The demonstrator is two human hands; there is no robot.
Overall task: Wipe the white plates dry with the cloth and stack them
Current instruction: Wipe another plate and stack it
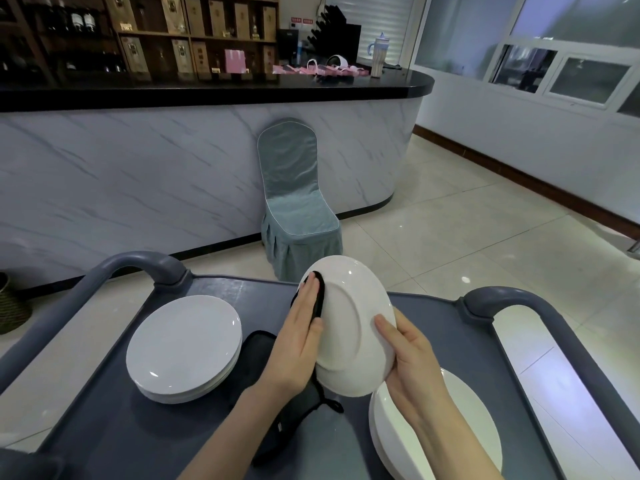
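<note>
Head view: a white plate (353,327) is held on edge above the grey service cart (121,445), its foot-ring underside facing the camera.
Left side: the left hand (298,344) keeps its fingers straight and together, pressing the black cloth (319,299) against the plate's left rim.
Right side: the right hand (412,362) grips the plate's right rim, with the thumb laid on the underside and the fingers curled behind, out of sight.
Hidden: the plate's eating face is turned away. Much of the cloth lies under the left hand and forearm, trailing down onto the cart top. Whether it wraps to the far face cannot be told.
Cut off: the right stack (478,427) of white plates is clipped by the lower frame edge and crossed by the right forearm.
Hard to make out: the plate count in the left stack (183,344), which sits face up on the cart's left.
Writing: red signs (301,20) on the far wall and labels on the shelved goods are too small to read.
Containers: wooden shelves (194,36) hold boxes and bottles. A lidded tumbler (379,55) stands on the black counter (207,88), its contents unseen.
</note>
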